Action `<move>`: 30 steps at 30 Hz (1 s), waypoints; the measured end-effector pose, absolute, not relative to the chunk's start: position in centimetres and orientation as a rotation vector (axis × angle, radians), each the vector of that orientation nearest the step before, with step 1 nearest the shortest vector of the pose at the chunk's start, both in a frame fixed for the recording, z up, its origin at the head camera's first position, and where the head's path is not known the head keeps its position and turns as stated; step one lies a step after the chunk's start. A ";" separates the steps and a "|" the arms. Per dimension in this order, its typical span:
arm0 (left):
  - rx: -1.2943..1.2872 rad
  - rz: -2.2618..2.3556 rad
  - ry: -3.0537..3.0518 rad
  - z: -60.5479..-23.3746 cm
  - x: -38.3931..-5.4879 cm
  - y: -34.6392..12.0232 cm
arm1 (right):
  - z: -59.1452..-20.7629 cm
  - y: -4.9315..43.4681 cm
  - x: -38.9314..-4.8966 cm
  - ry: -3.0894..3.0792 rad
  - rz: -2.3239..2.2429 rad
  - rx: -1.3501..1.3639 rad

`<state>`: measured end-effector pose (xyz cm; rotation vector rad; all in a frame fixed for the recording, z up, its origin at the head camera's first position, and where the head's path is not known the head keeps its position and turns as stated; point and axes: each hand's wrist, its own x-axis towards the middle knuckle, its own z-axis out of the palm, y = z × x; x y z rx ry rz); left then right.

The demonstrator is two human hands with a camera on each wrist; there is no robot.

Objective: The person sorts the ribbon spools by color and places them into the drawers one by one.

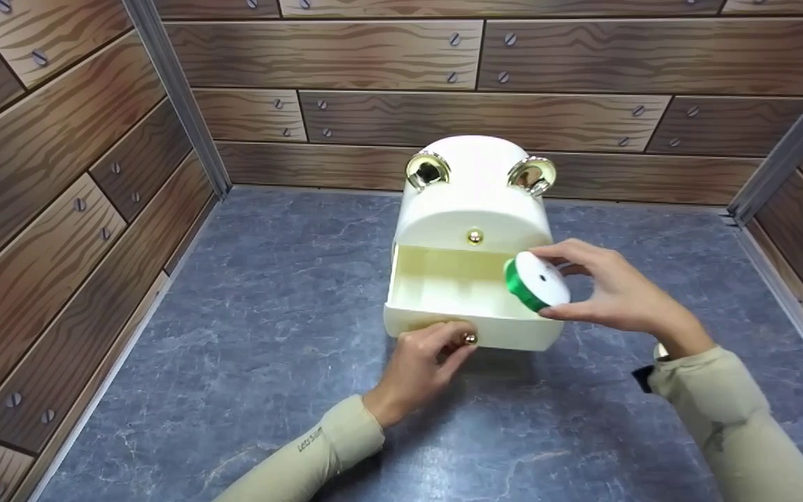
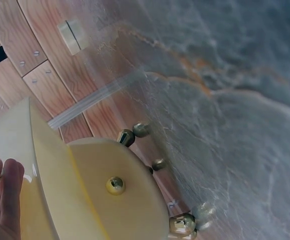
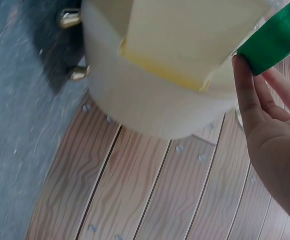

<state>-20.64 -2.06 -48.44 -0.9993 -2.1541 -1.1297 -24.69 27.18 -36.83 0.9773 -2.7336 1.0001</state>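
Ribbon spool (image 1: 537,282): tilts over the right end of the pulled-out drawer (image 1: 454,296), round white face up and right. Sits pinched in the right hand (image 1: 614,289), the nearer, fingers parted to its width; far and right of the left hand (image 1: 426,362), curled onto the gold knob (image 1: 471,339). Below, blue-grey marbled tabletop (image 1: 269,293); around, 3 wood-patterned walls (image 1: 346,56).

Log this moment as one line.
left hand: pinching drawer knob | right hand: holding green ribbon spool | lower drawer: open | spool: off the tabletop
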 end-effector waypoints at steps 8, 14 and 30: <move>-1.000 -1.133 -2.166 -48.5 -20.5 -2.1 | -37.0 24.7 -25.4 -2.761 1.002 1.057; -1.008 -1.134 -2.159 -48.4 -20.6 -2.1 | -37.2 23.4 -25.9 -2.754 0.987 1.101; -1.008 -1.119 -2.140 -48.5 -20.6 -2.1 | -38.2 20.5 -26.7 -2.812 0.911 1.040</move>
